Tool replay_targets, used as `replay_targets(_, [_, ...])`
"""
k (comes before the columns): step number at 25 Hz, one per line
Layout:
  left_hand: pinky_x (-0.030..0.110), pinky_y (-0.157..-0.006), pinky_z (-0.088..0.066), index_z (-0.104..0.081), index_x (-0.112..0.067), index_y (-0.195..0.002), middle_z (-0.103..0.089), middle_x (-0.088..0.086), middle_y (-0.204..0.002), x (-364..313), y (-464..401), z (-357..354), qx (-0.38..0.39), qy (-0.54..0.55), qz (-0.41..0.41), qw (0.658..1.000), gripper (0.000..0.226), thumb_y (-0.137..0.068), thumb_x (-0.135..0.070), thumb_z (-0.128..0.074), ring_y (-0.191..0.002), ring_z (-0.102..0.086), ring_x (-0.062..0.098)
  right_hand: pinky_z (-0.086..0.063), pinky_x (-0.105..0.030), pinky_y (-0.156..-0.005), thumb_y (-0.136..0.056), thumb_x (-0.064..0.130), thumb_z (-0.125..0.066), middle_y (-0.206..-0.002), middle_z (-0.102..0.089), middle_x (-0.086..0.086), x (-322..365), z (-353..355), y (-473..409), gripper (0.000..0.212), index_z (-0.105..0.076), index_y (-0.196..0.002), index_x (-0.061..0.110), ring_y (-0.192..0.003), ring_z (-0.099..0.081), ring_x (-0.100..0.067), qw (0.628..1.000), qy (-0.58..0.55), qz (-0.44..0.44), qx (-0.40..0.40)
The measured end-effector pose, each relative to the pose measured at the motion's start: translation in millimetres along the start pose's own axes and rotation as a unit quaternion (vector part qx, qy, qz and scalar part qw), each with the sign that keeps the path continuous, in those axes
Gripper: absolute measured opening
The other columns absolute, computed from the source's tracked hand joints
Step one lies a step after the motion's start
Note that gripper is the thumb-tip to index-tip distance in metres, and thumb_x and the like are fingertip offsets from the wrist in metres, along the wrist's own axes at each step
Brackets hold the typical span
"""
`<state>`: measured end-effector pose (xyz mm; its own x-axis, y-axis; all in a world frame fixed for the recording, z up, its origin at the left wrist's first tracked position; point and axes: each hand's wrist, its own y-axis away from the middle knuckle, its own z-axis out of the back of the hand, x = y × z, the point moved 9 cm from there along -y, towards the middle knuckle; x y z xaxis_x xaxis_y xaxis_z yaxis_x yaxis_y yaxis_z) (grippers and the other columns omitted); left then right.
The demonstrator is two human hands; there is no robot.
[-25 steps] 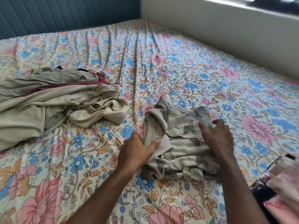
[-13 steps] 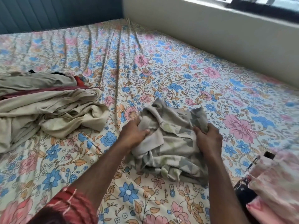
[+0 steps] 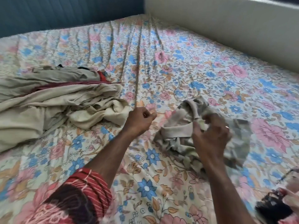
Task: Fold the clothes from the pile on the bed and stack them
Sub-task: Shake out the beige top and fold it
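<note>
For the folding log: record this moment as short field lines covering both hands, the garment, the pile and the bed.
left hand: left hand, fingers curled, holding nothing, off the cloth
right hand: right hand grips the grey-green patterned garment
garment state: crumpled, not folded
pile: beige and maroon heap of clothes, left of the garment, apart from it
surface: floral bedsheet

I see a flowered bedsheet (image 3: 161,65), wrinkled lengthwise, with a dark blue panelled wall (image 3: 64,12) behind and a pale wall (image 3: 234,29) alongside.
</note>
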<state>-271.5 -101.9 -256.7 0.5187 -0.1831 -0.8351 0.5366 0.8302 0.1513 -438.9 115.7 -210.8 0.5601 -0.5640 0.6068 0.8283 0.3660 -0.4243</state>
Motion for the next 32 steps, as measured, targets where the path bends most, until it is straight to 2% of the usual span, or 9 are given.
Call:
replay_targets(3, [0.017,-0.039,-0.041,-0.065,-0.004,-0.084,-0.073,0.014,-0.083,25,12,50,-0.034,0.037,0.035,0.998,0.029,-0.099,-0.029,-0.067,-0.056,-0.066,0.017,-0.050,-0.048,-0.086,-0.089,0.029,-0.071,-0.098,-0.069,-0.001,87,-65,24,0.013,-0.066,-0.099,0.022,-0.089,-0.062,-0.024,0.984,-0.071,0.112,0.121])
replay_targets(9, [0.020,-0.041,-0.046,-0.062,-0.016,-0.076,-0.072,0.011,-0.074,80,39,145,-0.113,0.034,0.057,0.991,0.022,-0.097,-0.021,-0.069,-0.052,-0.065,0.019,-0.041,-0.047,-0.088,-0.091,0.033,-0.063,-0.100,-0.065,0.002,201,-154,84,0.008,-0.055,-0.092,0.029,-0.098,-0.060,-0.030,0.937,-0.037,0.215,0.272])
replay_targets(13, [0.023,-0.040,-0.050,-0.064,-0.007,-0.086,-0.072,0.011,-0.080,112,53,197,-0.157,0.045,0.095,0.982,0.015,-0.097,-0.016,-0.068,-0.051,-0.066,0.011,-0.050,-0.047,-0.086,-0.092,0.028,-0.059,-0.102,-0.067,0.002,250,-180,85,0.005,-0.061,-0.096,0.026,-0.091,-0.064,-0.025,0.923,-0.067,0.267,0.269])
replay_targets(17, [0.020,-0.042,-0.044,-0.063,-0.009,-0.096,-0.075,0.008,-0.088,130,59,236,-0.184,0.029,0.120,0.975,0.015,-0.097,-0.023,-0.069,-0.060,-0.072,0.018,-0.055,-0.044,-0.076,-0.089,0.006,-0.056,-0.112,-0.064,-0.005,296,-205,62,0.036,-0.057,-0.124,0.017,-0.083,-0.060,-0.022,0.916,-0.061,0.306,0.252])
replay_targets(19, [0.023,-0.046,-0.048,-0.063,-0.011,-0.098,-0.075,0.007,-0.088,134,59,247,-0.189,0.030,0.121,0.974,0.013,-0.096,-0.022,-0.070,-0.068,-0.076,0.022,-0.055,-0.051,-0.085,-0.087,0.005,-0.055,-0.121,-0.060,-0.007,301,-224,45,0.053,-0.048,-0.137,0.020,-0.090,-0.060,-0.025,0.917,0.003,0.298,0.264])
replay_targets(22, [0.032,-0.064,-0.060,-0.064,-0.015,-0.101,-0.074,0.006,-0.093,140,55,249,-0.177,0.017,0.096,0.979,0.017,-0.091,-0.020,-0.076,-0.079,-0.075,0.023,-0.042,-0.053,-0.101,-0.091,0.013,-0.056,-0.124,-0.064,-0.008,307,-235,27,0.038,-0.060,-0.129,0.020,-0.111,-0.061,-0.033,0.910,0.071,0.299,0.279])
replay_targets(27, [0.054,-0.099,-0.049,-0.036,-0.041,-0.146,-0.044,0.006,-0.145,121,46,269,-0.227,-0.115,0.020,0.967,0.085,-0.078,-0.033,-0.086,-0.130,-0.047,0.027,-0.049,-0.036,-0.071,-0.096,0.021,-0.061,-0.087,-0.071,-0.004,367,-193,26,0.007,-0.068,-0.096,0.023,-0.080,-0.066,-0.024,0.847,-0.285,0.247,0.374])
replay_targets(29, [0.056,-0.100,-0.043,-0.037,-0.042,-0.147,-0.042,0.002,-0.144,99,51,286,-0.260,-0.189,0.007,0.947,0.080,-0.080,-0.037,-0.081,-0.133,-0.039,0.025,-0.051,-0.035,-0.068,-0.097,0.021,-0.064,-0.080,-0.070,-0.004,393,-169,20,0.013,-0.071,-0.087,0.017,-0.075,-0.063,-0.016,0.830,-0.362,0.222,0.361])
replay_targets(32, [0.047,-0.089,-0.052,-0.067,-0.033,-0.117,-0.069,-0.007,-0.107,76,66,315,-0.301,-0.158,-0.027,0.940,0.038,-0.080,-0.042,-0.072,-0.107,-0.062,0.020,-0.049,-0.031,-0.064,-0.099,0.027,-0.063,-0.076,-0.066,-0.006,425,-145,12,0.027,-0.071,-0.085,0.005,-0.072,-0.061,-0.015,0.807,-0.420,0.171,0.379])
